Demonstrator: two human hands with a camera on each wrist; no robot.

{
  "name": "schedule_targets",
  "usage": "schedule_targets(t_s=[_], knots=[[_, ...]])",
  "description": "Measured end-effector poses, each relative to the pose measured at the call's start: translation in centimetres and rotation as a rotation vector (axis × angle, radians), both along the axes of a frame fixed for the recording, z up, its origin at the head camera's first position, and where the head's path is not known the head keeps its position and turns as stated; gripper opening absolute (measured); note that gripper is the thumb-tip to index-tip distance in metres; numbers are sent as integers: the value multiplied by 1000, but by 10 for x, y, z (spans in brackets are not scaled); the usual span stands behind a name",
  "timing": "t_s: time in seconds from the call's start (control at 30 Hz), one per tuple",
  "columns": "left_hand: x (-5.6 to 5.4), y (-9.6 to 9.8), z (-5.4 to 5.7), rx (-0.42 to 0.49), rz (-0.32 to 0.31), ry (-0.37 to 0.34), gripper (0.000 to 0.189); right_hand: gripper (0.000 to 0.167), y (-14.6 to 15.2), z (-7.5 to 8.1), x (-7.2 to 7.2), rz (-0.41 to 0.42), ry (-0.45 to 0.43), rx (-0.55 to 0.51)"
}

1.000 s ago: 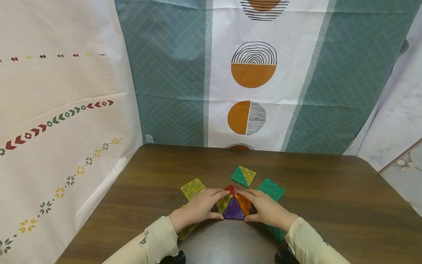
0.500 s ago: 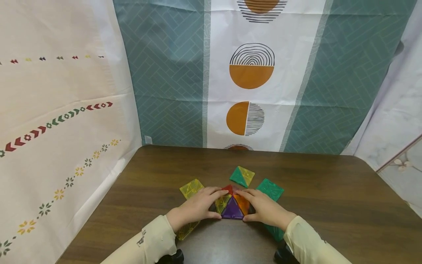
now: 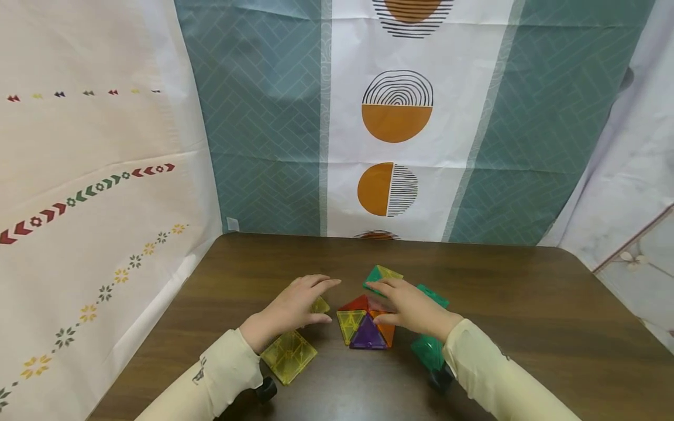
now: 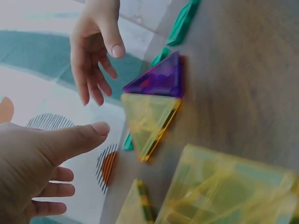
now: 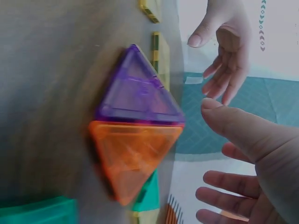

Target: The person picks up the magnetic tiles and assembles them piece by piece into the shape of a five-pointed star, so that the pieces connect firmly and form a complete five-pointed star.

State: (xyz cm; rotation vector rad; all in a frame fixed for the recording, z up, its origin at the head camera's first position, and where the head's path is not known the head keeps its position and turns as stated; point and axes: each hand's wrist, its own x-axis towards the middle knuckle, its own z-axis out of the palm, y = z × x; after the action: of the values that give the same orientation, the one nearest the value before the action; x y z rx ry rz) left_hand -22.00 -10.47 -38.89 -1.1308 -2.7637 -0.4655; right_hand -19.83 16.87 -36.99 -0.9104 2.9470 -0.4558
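A low pyramid-like cluster of translucent triangular magnetic tiles stands mid-table. Its purple tile (image 3: 370, 334) faces the near side, with a yellow triangle (image 3: 350, 323) on the left, an orange tile (image 3: 388, 334) on the right and a red tile (image 3: 356, 303) behind. My left hand (image 3: 291, 305) hovers left of the cluster, fingers loosely bent and holding nothing. To the right, my right hand (image 3: 417, 308) is raised apart from it, fingers spread and bare. In the right wrist view the purple tile (image 5: 140, 91) and orange tile (image 5: 135, 156) meet along an edge.
A yellow square tile (image 3: 289, 358) lies below my left hand, and another yellow tile (image 3: 320, 305) is partly hidden behind it. Green tiles (image 3: 429, 352) lie by my right forearm. A green-and-yellow pair (image 3: 388, 272) sits behind the cluster. Fabric hangs behind the table (image 3: 474, 263).
Both hands have let go of the tile cluster and lifted away, the left one further outward to the left. The cluster keeps its shape on the table.
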Motion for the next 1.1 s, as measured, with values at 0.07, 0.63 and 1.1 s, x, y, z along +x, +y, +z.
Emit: schedule_targets(t_s=[0.07,0.63,1.1], knots=[[-3,-6,2,-4,19,-10,73,67,-5,6,-4,12,-1,-12],[-12,-43,-18,-66,117,-118,80,45,-68,8,-41,51,-151,-35],[-14,-51,-36,-36,151,-105,79,46,-101,-20,-59,30,-240,-4]])
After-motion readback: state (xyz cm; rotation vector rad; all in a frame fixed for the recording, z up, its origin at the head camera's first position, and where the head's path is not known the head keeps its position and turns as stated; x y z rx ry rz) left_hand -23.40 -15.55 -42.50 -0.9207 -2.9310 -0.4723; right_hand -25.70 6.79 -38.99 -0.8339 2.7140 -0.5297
